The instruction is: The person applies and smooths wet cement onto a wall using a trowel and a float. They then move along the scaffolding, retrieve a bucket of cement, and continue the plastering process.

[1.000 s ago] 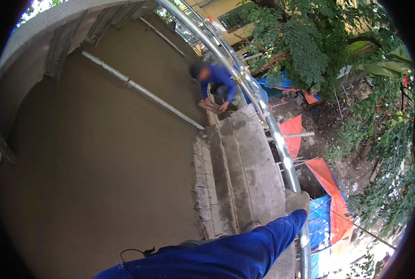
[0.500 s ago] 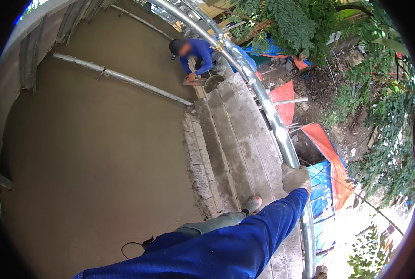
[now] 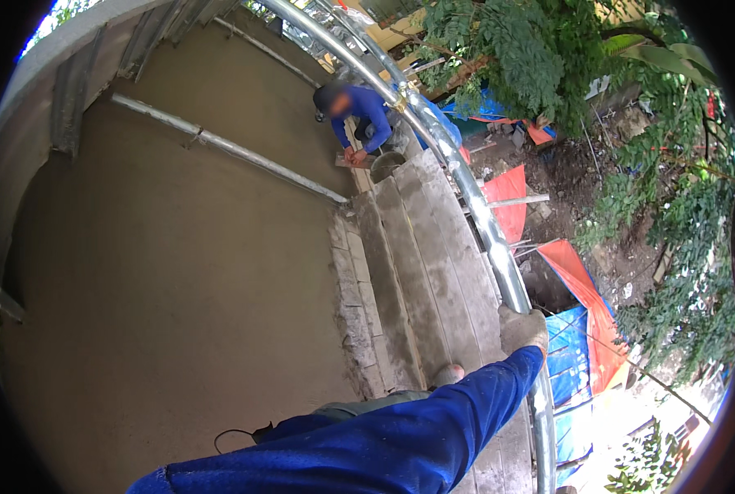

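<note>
My left arm in a blue sleeve reaches across to the right. My left hand (image 3: 524, 329), in a pale, dirty work glove, is wrapped round a shiny metal pipe railing (image 3: 503, 263). This railing curves along the outer side of the plank walkway (image 3: 433, 239). Below my sleeve, a bent leg in greyish-green trousers and a foot (image 3: 448, 376) show on the planks, partly hidden. My right hand does not show; a small brownish shape at the lower edge beside the pipe is too cut off to tell.
Left of the planks spreads smooth wet-looking concrete (image 3: 178, 263), crossed by a metal pipe (image 3: 227, 146). A blue-sleeved co-worker (image 3: 359, 111) crouches ahead, both hands at a flat board (image 3: 354, 160), beside a bucket (image 3: 386, 167). Beyond the railing lie orange and blue tarps (image 3: 569, 329), soil and trees.
The view has shifted slightly, so the co-worker and pipes sit a little lower and further right. My left hand keeps its hold on the railing. My sleeve now covers more of the foot.
</note>
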